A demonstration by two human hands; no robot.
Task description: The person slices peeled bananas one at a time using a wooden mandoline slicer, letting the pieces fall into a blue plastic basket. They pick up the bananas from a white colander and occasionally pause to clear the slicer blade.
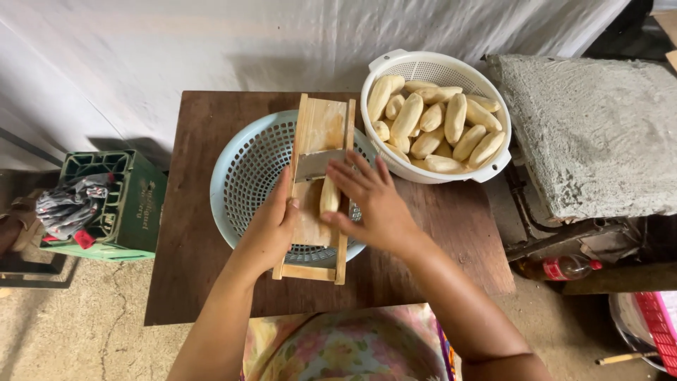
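Right hand (pixel 374 204) laid palm-down on a peeled plantain (pixel 329 196), fingers spread and curled lightly over it, pressing it lengthwise against the face of a wooden slicer board (pixel 319 127). Left hand (pixel 271 229) closed around the board's left rail, thumb on top, steadying it. Metal blade (pixel 316 164) set across the board just above the plantain's upper end, near the right fingertips.

Board resting tilted across the rim of a pale blue perforated basket (pixel 247 169), lower end on the near rim, upper end past the far rim. Inside of the basket mostly hidden by board and hands; contents under the board impossible to make out.

Basket standing on a small dark brown wooden table (pixel 197 268). White colander (pixel 423 67) at the table's far right corner, just beside the blue basket, heaped with more peeled plantains (pixel 437 120), partly overhanging the table edge.

Rough concrete slab (pixel 599 127) right of the colander. Below it, a plastic bottle with a red cap (pixel 564 267) lying on its side. Green plastic crate (pixel 116 204) left of the table, well apart from the hands, with a bundled cloth (pixel 67 204) on top. White sheeting (pixel 211 42) hanging behind. Floral garment (pixel 345 349) at the bottom, between the forearms.
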